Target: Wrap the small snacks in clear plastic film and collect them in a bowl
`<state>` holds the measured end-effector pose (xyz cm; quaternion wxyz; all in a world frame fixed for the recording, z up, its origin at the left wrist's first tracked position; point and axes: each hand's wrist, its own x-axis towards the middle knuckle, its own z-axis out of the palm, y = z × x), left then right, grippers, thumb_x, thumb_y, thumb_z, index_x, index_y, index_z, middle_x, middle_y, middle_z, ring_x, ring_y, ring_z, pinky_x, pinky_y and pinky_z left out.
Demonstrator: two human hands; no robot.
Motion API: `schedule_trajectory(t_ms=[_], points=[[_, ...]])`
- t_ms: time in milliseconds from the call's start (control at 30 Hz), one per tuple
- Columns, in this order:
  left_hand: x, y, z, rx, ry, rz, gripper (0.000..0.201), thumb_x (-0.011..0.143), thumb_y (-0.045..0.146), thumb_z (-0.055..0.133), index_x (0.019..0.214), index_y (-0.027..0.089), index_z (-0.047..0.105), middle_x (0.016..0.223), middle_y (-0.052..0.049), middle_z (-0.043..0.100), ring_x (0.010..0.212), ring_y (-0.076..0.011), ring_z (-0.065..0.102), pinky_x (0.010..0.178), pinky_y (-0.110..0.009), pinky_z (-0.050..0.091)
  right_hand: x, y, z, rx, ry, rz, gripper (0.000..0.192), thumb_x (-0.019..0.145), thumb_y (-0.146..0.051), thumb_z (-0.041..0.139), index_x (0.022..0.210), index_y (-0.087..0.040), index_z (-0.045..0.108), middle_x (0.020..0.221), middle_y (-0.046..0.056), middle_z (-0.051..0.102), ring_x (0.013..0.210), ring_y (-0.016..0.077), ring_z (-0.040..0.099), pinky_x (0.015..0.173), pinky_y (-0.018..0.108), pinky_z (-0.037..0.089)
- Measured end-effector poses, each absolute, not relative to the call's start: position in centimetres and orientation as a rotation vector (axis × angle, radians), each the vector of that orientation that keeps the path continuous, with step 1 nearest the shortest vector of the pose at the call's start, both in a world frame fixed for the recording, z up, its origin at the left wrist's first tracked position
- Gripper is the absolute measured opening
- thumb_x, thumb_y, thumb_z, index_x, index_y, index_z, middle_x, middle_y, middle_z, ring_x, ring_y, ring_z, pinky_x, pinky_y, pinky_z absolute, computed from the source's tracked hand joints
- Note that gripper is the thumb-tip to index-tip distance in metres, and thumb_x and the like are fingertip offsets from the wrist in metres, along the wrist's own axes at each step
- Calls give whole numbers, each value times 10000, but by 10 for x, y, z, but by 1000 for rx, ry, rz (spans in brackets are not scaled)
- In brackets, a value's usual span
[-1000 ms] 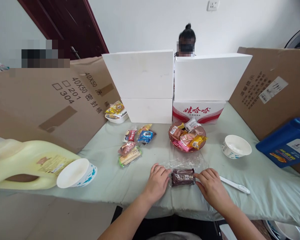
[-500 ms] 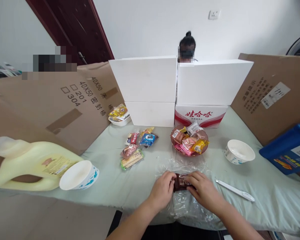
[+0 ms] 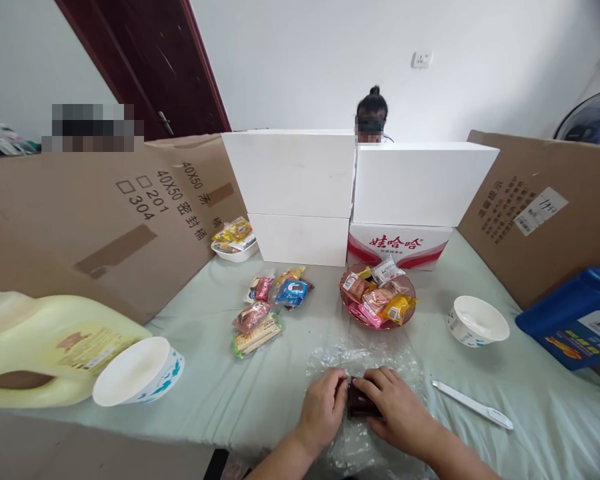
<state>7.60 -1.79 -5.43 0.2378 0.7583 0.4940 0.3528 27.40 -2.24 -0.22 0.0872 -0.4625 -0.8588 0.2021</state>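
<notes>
The head view looks down on a table spread with a pale green cloth (image 3: 240,393). Close to the near edge, the left hand (image 3: 323,412) and the right hand (image 3: 397,413) meet over a small dark brown wrapped snack packet (image 3: 359,403). Each hand pinches one end of the packet with curled fingers, the left at its left end and the right covering its right side and top. The packet sits on a crinkled sheet of clear plastic film (image 3: 365,357), which lies on the cloth and hangs over the table edge. Just behind the film stands a reddish glass dish (image 3: 377,324) piled with assorted wrapped sweets. To the left of the dish lies a loose cluster of coloured snack packets (image 3: 267,307). A white paper bowl (image 3: 477,321) stands to the right, with a slim white plastic tool (image 3: 473,404) lying nearer the right hand. At far left a pale yellow plastic jug (image 3: 45,347) lies on its side, touching a second white paper bowl (image 3: 137,372) tipped on its edge. White boxes (image 3: 290,173) stand stacked at the back.
</notes>
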Motion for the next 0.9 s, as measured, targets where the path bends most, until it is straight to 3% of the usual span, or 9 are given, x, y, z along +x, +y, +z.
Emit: schedule_trajectory(t_ms=[133, 367, 567, 700, 800, 900], points=[[75, -18, -55, 2060, 1351, 979, 205, 985, 282, 372, 969, 203, 561, 870, -58, 663, 800, -200, 638, 716, -308, 483, 274, -13, 4, -1405, -2507, 652, 675, 658, -65, 477, 1310, -237, 502, 1141, 48, 616, 1063, 227, 509, 975, 371, 395], [75, -17, -56, 2114, 1361, 965, 192, 958, 236, 386, 969, 204, 575, 869, -55, 673, 796, -207, 646, 705, -309, 490, 269, -9, -3, -1400, -2637, 602, 697, 663, -104, 508, 1355, -189, 484, 1217, 100, 581, 1123, 270, 489, 1018, 434, 389], [75, -18, -56, 2093, 1345, 930, 228, 949, 249, 379, 944, 192, 600, 847, -65, 678, 785, -213, 648, 703, -315, 489, 287, 1, 32, -1142, -2349, 858, 697, 786, -115, 473, 1455, -241, 328, 1405, 108, 472, 1292, 228, 438, 1089, 435, 352], [76, -17, -52, 2127, 1365, 881, 207, 912, 225, 411, 888, 192, 614, 804, -61, 672, 746, -213, 637, 679, -312, 479, 307, 36, 55, -1140, -1934, 824, 698, 862, -246, 499, 1490, -287, 199, 1501, 92, 353, 1373, 247, 352, 1111, 466, 319], [77, -16, -50, 2143, 1369, 860, 184, 885, 202, 432, 859, 195, 614, 788, -54, 670, 720, -207, 630, 665, -307, 471, 308, 69, 67, -1087, -1799, 738, 654, 856, -293, 527, 1454, -264, 265, 1466, 95, 385, 1345, 252, 378, 1110, 449, 314], [77, -15, -50, 2143, 1362, 861, 175, 868, 181, 441, 852, 194, 614, 783, -48, 670, 700, -197, 624, 655, -295, 464, 294, 97, 72, -1051, -1963, 805, 586, 798, -209, 527, 1369, -229, 398, 1377, 88, 474, 1273, 237, 446, 1084, 425, 339]])
